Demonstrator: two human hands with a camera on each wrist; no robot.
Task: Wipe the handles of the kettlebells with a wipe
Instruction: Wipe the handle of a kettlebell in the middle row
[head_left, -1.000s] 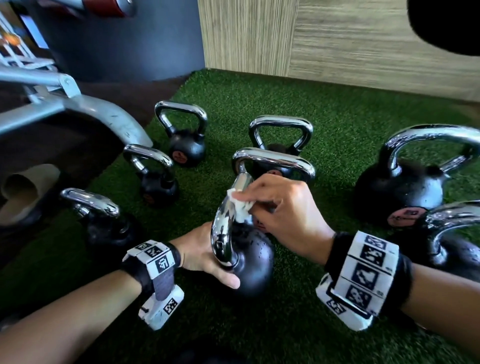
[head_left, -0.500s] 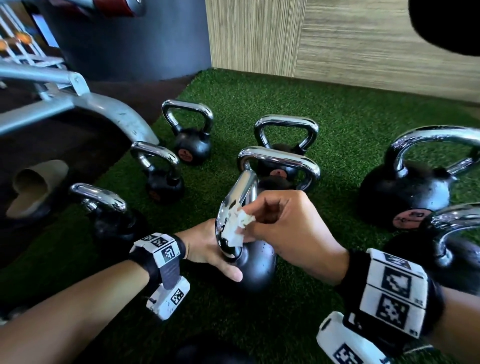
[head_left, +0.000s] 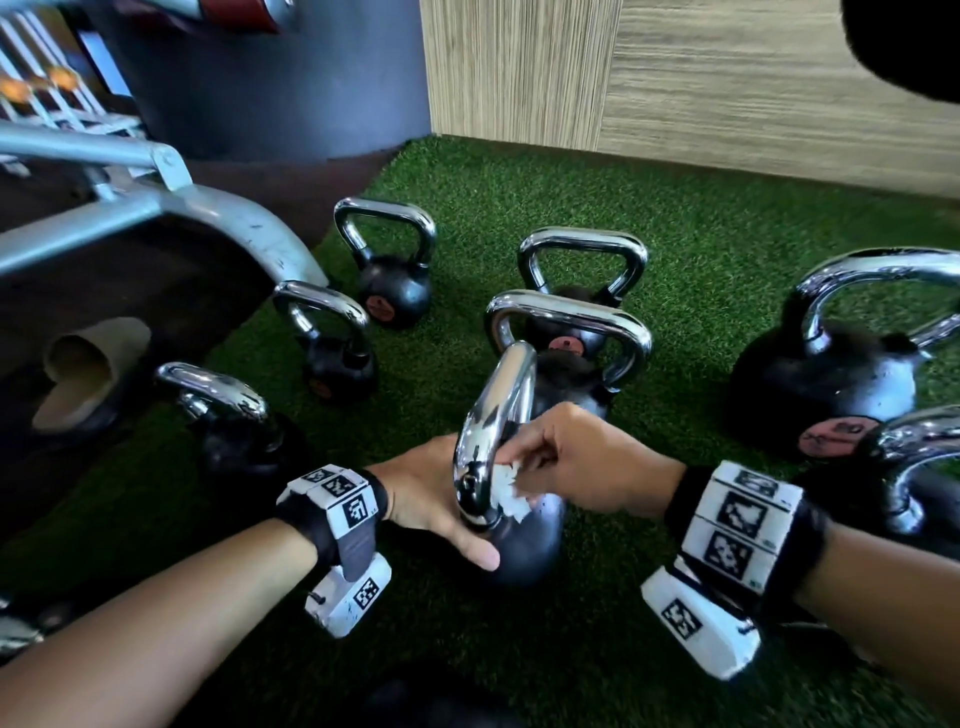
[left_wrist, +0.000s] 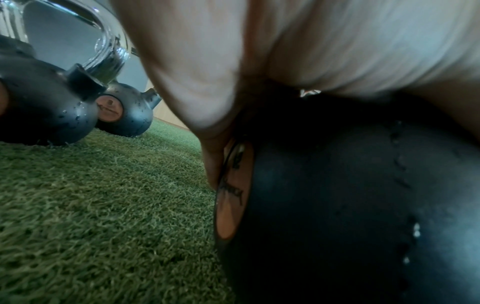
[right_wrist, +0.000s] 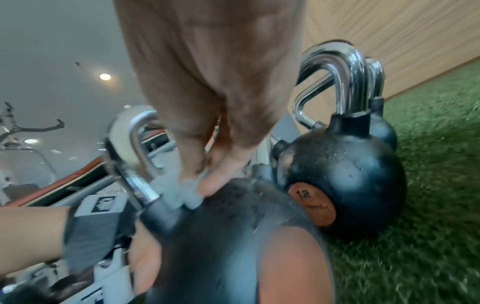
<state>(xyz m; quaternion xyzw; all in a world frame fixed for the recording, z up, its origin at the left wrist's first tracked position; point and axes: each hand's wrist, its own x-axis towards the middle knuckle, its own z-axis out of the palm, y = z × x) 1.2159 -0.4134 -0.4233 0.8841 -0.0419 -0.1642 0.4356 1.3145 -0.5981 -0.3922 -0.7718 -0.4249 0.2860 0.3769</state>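
Note:
A black kettlebell (head_left: 527, 540) with a chrome handle (head_left: 501, 415) stands on the green turf in the centre of the head view. My left hand (head_left: 436, 493) cups the ball from the left, with the thumb lying across its front. The left wrist view shows that palm against the black ball (left_wrist: 350, 195). My right hand (head_left: 535, 467) pinches a crumpled white wipe (head_left: 506, 488) against the lower near end of the handle. In the right wrist view the fingertips (right_wrist: 210, 185) press the wipe (right_wrist: 182, 195) where the handle (right_wrist: 137, 181) meets the ball.
Several other chrome-handled kettlebells stand around on the turf (head_left: 675, 208): one right behind (head_left: 566, 332), a large one at right (head_left: 826, 384), small ones at left (head_left: 337, 358). A grey bench frame (head_left: 156, 208) and a beige slipper (head_left: 83, 374) lie at left. A wood-panelled wall (head_left: 727, 78) rises behind.
My right hand has slid the wipe down the handle, from near its top to its lower near end by the ball. The left hand has kept its hold on the ball.

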